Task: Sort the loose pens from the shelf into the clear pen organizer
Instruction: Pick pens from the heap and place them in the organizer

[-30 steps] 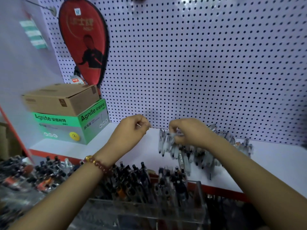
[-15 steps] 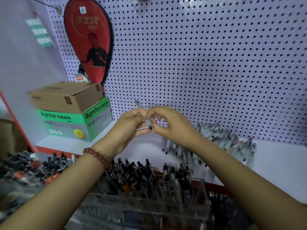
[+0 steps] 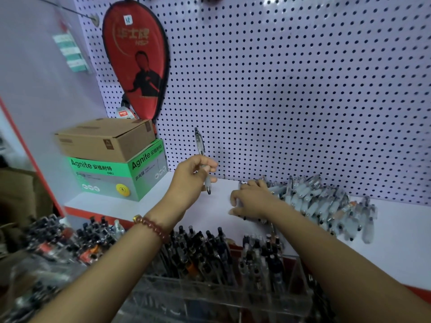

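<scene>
My left hand (image 3: 191,177) grips a clear pen (image 3: 201,150) upright above the white shelf (image 3: 144,206), tip pointing down. My right hand (image 3: 250,201) lies on the left end of a heap of loose clear pens (image 3: 326,206) on the shelf, fingers spread and slightly curled over them; whether it holds one I cannot tell. The clear pen organizer (image 3: 221,297) stands in front at the bottom, with several dark-capped pens upright in its compartments.
A brown carton (image 3: 105,138) sits on a green Agnite box (image 3: 116,178) at the shelf's left. A red racket cover (image 3: 137,59) hangs on the pegboard (image 3: 303,89) behind. More pens (image 3: 53,243) crowd the lower left.
Both hands were joined on one pen in the air. Now the left hand alone holds it upright, and the right hand has dropped back onto the pen heap.
</scene>
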`<state>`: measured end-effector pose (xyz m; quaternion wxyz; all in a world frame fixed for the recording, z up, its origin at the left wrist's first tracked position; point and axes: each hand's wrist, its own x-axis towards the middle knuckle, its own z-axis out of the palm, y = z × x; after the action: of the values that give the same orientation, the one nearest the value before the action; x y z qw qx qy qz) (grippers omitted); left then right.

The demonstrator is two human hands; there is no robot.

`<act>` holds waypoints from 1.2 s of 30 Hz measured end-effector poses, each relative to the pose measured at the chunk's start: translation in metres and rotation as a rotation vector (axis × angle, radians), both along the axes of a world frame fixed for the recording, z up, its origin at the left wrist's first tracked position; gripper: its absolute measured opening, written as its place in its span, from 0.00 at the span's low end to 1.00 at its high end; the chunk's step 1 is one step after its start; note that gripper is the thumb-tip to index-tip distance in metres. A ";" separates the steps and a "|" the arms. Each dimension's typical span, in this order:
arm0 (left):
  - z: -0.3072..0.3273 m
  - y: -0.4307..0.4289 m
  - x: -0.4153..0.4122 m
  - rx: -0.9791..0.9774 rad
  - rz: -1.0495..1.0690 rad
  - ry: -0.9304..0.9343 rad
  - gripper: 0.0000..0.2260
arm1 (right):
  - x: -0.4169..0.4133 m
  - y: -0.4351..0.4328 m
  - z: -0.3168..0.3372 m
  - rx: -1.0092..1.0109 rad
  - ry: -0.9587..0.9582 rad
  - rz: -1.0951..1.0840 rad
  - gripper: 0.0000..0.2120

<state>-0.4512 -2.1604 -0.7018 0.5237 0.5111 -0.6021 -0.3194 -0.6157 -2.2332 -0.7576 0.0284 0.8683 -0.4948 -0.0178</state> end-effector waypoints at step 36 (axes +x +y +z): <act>0.039 0.083 0.018 -0.267 0.056 0.213 0.11 | 0.071 0.153 0.109 0.267 -1.352 0.212 0.08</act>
<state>-0.4335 -2.0772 -0.6628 0.6566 0.4169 -0.5656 -0.2741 -0.5450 -2.0801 -0.6489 -0.3913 0.7287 -0.3100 0.4689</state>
